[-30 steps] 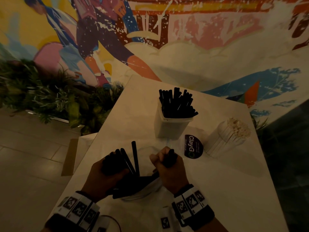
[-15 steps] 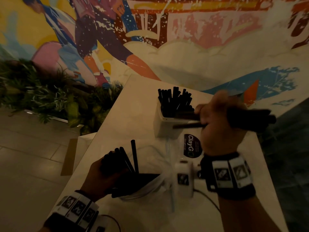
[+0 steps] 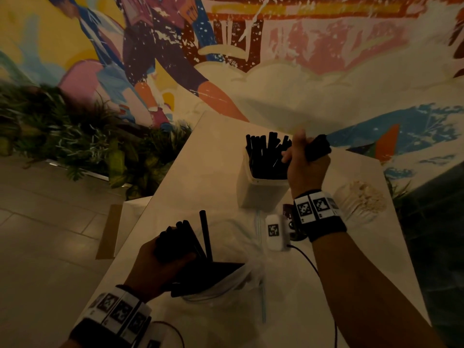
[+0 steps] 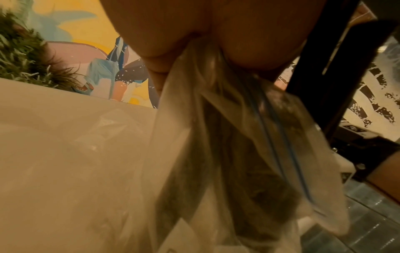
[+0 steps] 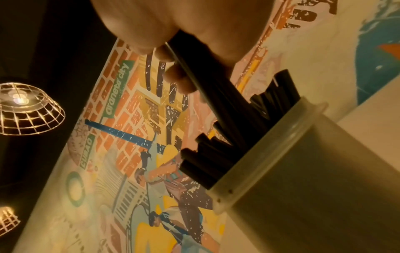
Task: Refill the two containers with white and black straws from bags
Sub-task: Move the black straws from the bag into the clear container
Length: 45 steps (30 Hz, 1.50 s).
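A white container (image 3: pixel 261 194) (image 5: pixel 303 171) stands mid-table, filled with upright black straws (image 3: pixel 266 156). My right hand (image 3: pixel 305 162) grips a bundle of black straws (image 3: pixel 317 148) (image 5: pixel 216 82) with its lower ends down in the container's mouth. My left hand (image 3: pixel 160 262) holds the clear plastic bag (image 3: pixel 226 285) (image 4: pixel 227 154) near the table's front, with more black straws (image 3: pixel 198 239) sticking out of it. At the right lies a pack of white straws (image 3: pixel 361 202).
The white table (image 3: pixel 200 177) ends close on the left, with green plants (image 3: pixel 75 141) and tiled floor beyond. A painted wall rises right behind the table. A dark round sticker (image 3: pixel 287 212) lies next to the container. Wire lamps (image 5: pixel 26 109) hang overhead.
My right hand took a bundle of black straws from the bag, lifted it across to the right, then swung it upright into the white container. The left hand stayed on the bag.
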Available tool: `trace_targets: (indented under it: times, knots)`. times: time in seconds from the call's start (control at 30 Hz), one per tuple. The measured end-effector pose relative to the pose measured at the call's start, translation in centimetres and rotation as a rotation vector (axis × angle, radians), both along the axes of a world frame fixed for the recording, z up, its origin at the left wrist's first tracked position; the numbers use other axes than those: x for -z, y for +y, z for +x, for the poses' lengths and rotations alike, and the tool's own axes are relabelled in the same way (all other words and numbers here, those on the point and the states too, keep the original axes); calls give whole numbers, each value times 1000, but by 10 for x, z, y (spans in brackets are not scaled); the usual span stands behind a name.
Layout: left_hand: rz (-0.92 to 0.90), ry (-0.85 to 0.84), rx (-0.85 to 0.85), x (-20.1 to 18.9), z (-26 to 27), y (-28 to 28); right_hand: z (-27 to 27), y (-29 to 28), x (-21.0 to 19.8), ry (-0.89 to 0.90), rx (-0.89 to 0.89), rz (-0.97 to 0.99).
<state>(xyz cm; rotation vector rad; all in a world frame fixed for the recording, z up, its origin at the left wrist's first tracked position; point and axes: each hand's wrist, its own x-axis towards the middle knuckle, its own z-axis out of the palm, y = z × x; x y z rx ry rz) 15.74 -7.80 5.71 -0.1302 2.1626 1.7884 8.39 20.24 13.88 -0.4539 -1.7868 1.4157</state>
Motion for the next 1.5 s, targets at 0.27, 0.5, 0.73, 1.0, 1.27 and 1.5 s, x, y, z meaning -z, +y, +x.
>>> trace_targets:
  times: [0.27,0.5,0.73,1.0,1.27,1.5]
  knots:
    - [6,10,6,-4,-2,3,-9,33,26,-697,112,551]
    - [-23,27,23,0,-3,0,-9,33,17,-86,147,544]
    - [-7,10,-3,-1,-2,1,-25,29,38,-396,-5,976]
    - [-40,35,30,1,-4,2,-12,19,31,-647,47,975]
    - [-65,121,74,6,-7,2,125,-77,32,-713,-976,261]
    - [-39,265,336,0,-3,10,130,-106,88,-745,-948,236]
